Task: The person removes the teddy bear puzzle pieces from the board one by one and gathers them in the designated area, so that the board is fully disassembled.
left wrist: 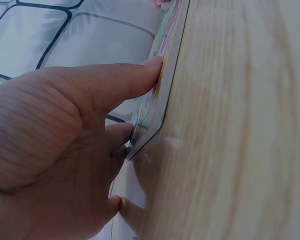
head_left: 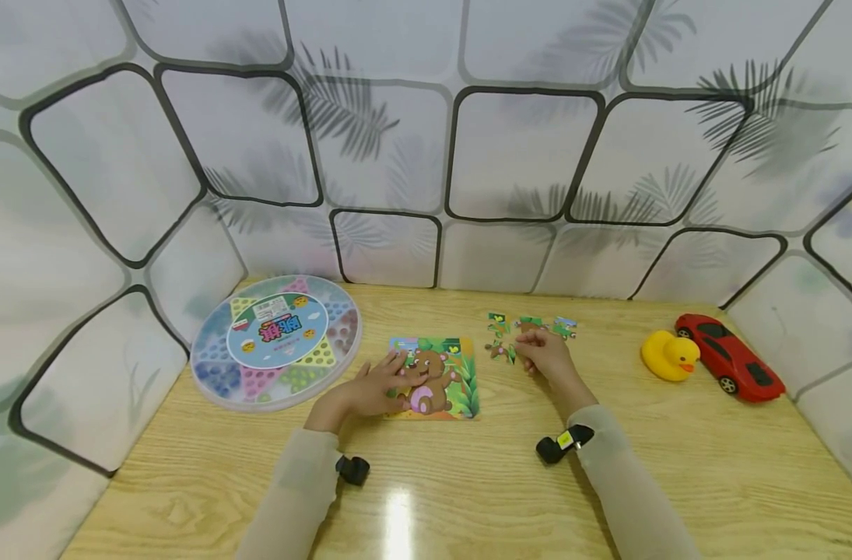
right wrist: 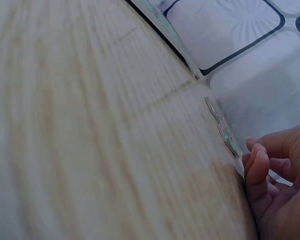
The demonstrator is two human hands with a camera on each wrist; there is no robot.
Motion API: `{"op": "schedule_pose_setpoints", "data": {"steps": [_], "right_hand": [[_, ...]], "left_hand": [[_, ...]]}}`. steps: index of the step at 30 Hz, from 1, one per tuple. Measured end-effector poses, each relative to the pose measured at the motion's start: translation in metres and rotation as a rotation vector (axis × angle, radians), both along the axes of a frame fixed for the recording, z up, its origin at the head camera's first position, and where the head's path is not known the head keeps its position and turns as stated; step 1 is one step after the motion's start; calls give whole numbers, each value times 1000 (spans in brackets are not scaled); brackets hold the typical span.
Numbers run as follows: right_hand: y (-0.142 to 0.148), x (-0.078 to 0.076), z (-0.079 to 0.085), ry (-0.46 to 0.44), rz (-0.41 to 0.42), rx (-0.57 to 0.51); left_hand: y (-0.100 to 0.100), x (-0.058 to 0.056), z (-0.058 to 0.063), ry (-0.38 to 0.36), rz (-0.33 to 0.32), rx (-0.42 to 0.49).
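My left hand lies across the left part of a bear picture puzzle, its fingers spread. In the left wrist view the thumb rests along the puzzle's edge. My right hand is over the loose jigsaw pieces to the right, fingers curled and thumb near the index finger. Its fingertips are right beside a brown-and-green piece; I cannot tell if they pinch one. Other pieces lie behind, one with a yellow bird and one bluish. From the right wrist, pieces appear edge-on beyond the fingertips.
A round Chinese checkers board lies at the left on the wooden table. Over at the right are a yellow rubber duck and a red toy car. Patterned cloth walls the table at the back and sides.
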State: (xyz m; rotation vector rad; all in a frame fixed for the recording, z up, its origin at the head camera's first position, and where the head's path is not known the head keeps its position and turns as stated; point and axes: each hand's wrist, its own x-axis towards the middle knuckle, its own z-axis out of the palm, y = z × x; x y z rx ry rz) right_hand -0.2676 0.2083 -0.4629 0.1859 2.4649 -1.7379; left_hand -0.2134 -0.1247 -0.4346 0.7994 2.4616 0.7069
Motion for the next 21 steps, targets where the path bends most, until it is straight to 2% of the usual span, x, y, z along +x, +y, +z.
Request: {"op": "schedule_pose_setpoints", "data": {"steps": [10,16,19,21], "right_hand": [[11,2,-3,35,75,-206],[8,8,-1,46,136,-394],[0,12,1,47,170,-433],[-6,15,3,46,201,-420]], "left_hand": [[0,0,-2,9,-7,-13],[0,1,-1,0,-8,-12],[0,1,-1,-2,-6,-12],[0,1,-1,0,-5,-13]]}}
